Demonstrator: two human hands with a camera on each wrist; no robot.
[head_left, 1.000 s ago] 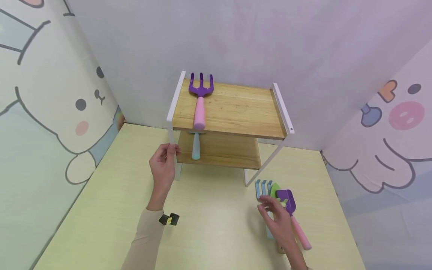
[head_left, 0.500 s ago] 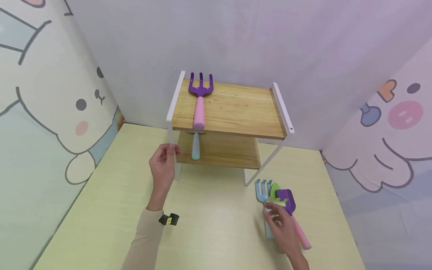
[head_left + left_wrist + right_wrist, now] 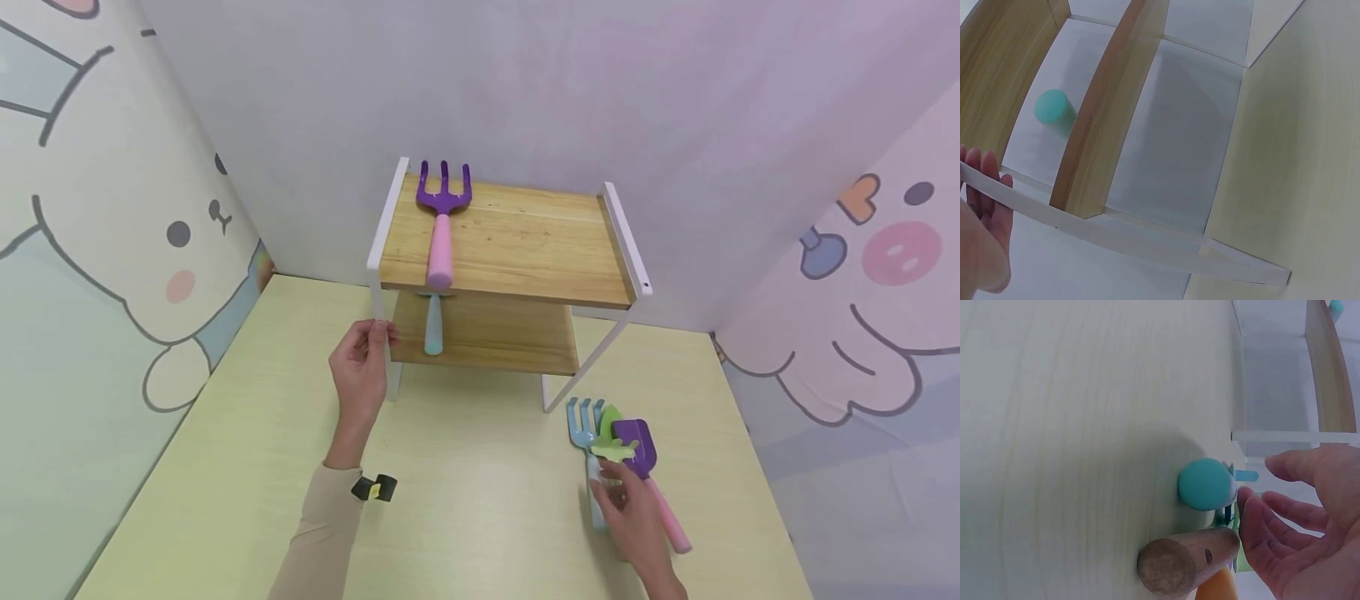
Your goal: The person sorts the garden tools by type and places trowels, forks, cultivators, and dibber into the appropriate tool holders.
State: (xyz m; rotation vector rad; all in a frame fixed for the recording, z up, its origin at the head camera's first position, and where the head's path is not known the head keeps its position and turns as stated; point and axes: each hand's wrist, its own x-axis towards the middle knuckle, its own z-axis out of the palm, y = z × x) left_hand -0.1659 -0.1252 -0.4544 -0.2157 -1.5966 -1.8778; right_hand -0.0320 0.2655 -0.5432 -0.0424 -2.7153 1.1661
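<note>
My left hand (image 3: pixel 360 367) holds the white front left leg of a two-tier shelf (image 3: pixel 525 250), its fingers around the bar in the left wrist view. At the right, my right hand (image 3: pixel 633 508) hovers over a pile of garden tools, fingers bent and thumb apart from them. Nearest to it are a light blue hand fork (image 3: pixel 583 433) and a light green tool head (image 3: pixel 615 450). In the right wrist view the fork's turquoise handle end (image 3: pixel 1204 484) and a wooden handle (image 3: pixel 1179 562) lie beside the fingers. The hand covers part of the pile.
A purple hand fork with a pink handle (image 3: pixel 441 242) lies on the upper shelf. A blue-handled tool (image 3: pixel 433 325) lies on the lower board. A purple shovel (image 3: pixel 637 442) and a green blade (image 3: pixel 609 421) are in the pile. Fabric walls (image 3: pixel 502 92) enclose the table.
My right hand has drawn back slightly toward me over the pile, uncovering more of the light blue fork and the light green head. The left hand stays on the shelf leg.
</note>
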